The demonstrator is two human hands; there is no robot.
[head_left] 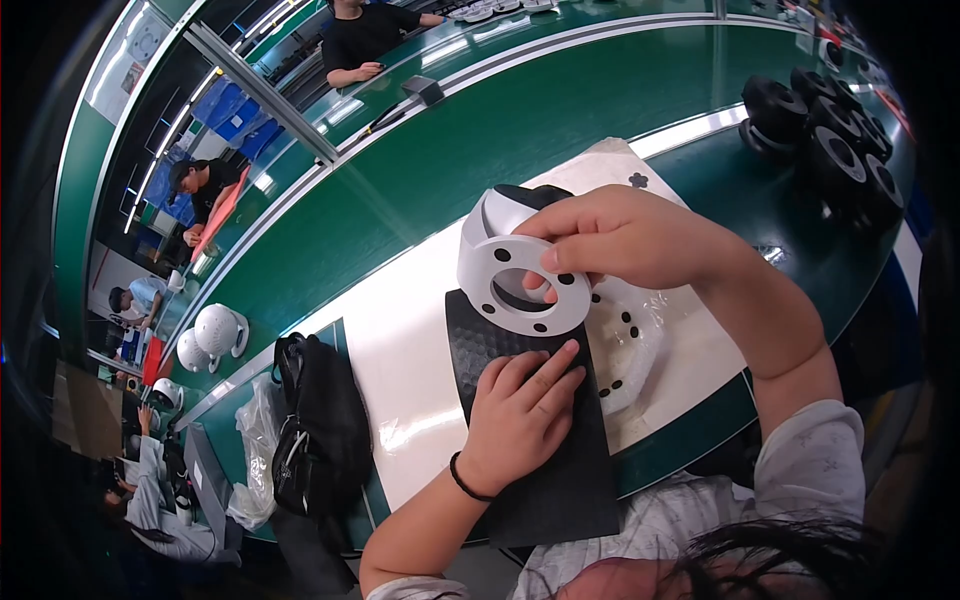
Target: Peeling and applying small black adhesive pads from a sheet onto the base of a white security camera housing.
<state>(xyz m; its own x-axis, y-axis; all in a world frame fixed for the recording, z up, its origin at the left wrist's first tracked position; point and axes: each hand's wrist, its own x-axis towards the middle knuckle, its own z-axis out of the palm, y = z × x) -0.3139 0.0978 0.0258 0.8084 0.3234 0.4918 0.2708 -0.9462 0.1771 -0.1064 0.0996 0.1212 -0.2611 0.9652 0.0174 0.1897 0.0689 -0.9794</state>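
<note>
My right hand (600, 235) grips a white ring-shaped housing (490, 297) by its rim, thumb on the face and fingers around it. Round black pads are spaced about the ring's flat face, around a central hole. My left hand (525, 410) lies with fingers stretched out on a black sheet (560, 490), just below the ring. Rows of small round marks cover the sheet's upper part. Beside the sheet, partly behind my right hand, is a clear plastic bag (645, 375) with several black dots showing at it; what it holds is hard to make out.
A pale board (400, 370) lies under the work on the green table (400, 215). Several black round housings (840, 150) are heaped at the far right. Left are a black bag (320, 430), a crumpled plastic bag (257, 450) and white domed units (215, 330). Other people sit beyond.
</note>
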